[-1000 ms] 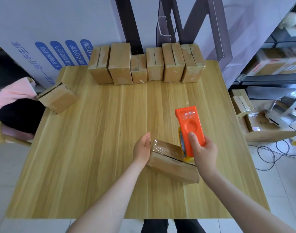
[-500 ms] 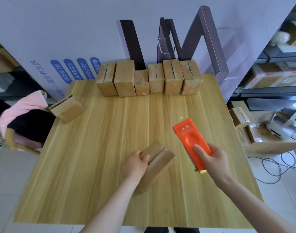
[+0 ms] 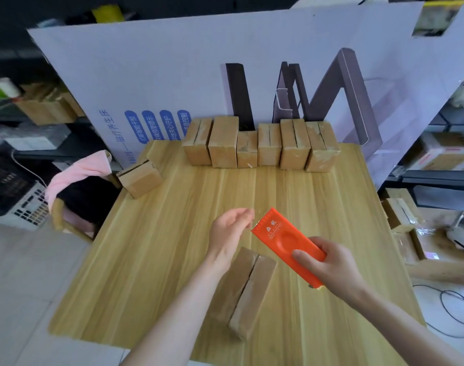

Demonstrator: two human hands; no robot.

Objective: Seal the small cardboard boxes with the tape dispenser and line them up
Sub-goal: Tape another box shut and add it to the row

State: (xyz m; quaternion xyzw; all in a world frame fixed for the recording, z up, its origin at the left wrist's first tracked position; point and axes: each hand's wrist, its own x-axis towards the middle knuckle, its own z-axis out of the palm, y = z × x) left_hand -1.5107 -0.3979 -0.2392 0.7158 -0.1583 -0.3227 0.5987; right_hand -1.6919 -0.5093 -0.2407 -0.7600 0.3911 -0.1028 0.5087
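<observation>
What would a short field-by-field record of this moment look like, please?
left hand: open, raised over the table, beside the front end of the tape dispenser; contact unclear
right hand: grips the tape dispenser at its rear end
near box: lies on the table by the left forearm, held by neither hand
back row: six boxes side by side at the far edge
lone box: at the table's left edge, apart from the row
</observation>
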